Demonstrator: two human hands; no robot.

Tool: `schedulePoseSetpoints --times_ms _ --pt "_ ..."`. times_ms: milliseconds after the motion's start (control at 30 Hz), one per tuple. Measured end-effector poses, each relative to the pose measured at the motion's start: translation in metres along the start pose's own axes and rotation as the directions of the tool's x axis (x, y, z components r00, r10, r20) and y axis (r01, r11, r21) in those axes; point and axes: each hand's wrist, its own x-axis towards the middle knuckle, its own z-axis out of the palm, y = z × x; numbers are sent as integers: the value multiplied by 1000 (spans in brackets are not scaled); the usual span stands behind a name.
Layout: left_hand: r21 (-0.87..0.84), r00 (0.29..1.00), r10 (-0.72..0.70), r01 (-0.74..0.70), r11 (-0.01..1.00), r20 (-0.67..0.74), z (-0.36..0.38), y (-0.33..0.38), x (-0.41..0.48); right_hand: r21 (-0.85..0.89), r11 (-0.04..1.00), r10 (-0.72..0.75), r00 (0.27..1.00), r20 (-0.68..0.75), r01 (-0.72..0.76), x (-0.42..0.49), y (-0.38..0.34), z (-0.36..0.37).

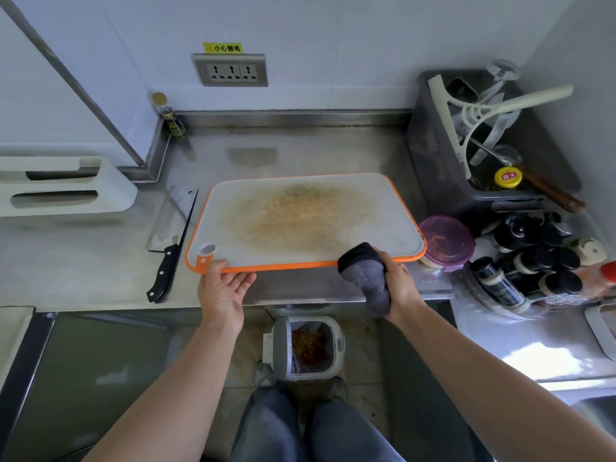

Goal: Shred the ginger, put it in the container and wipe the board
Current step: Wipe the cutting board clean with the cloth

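Cloth, grey (pixel 366 275) and bunched, sits in the right hand (pixel 398 285), whose fingers curl round it at the near right edge of the cutting board (pixel 300 215). This white, orange-rimmed board lies flat on the steel counter (pixel 100 278), with a yellow-brown stain across its middle. The left hand (pixel 221 293) is at the near left rim, palm up, fingers (pixel 245 280) straight and together, thumb touching the rim. The purple-lidded container (pixel 446 243) stands just beside the board's right corner. A cleaver (pixel 170 228) lies left of the board. A bin (pixel 306 348) stands on the floor below.
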Motion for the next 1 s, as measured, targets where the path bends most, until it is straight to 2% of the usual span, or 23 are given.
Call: schedulePoseSetpoints --times_ms 133,267,367,500,600,667,767,867,1000 --pt "-82 999 10 -8 997 33 21 13 9 11 997 -76 996 53 75 6 -30 20" --pt "-44 1000 10 -10 999 -5 31 26 23 -31 993 -112 990 80 115 15 -53 45" --pt "-71 996 10 -17 997 -87 20 35 32 -58 994 -89 990 112 96 24 -56 57" --pt "-242 984 -24 -20 970 -179 -19 62 41 -77 997 -19 989 146 31 35 -52 76" --pt "-301 988 -107 67 951 -116 -58 78 40 -146 989 25 986 167 0 41 -52 93" --pt "-247 988 -151 138 959 -35 -73 86 37 -229 973 56 988 147 -21 44 -52 102" --pt "-152 987 -152 158 976 50 -84 88 33 -300 953 78 990 120 -39 47 -46 110" --pt "-155 987 -159 163 975 34 -97 84 29 -324 946 45 988 149 6 46 -41 119" --pt "-226 995 -103 99 969 -8 -101 74 13 -297 954 35 975 219 33 43 -33 136"
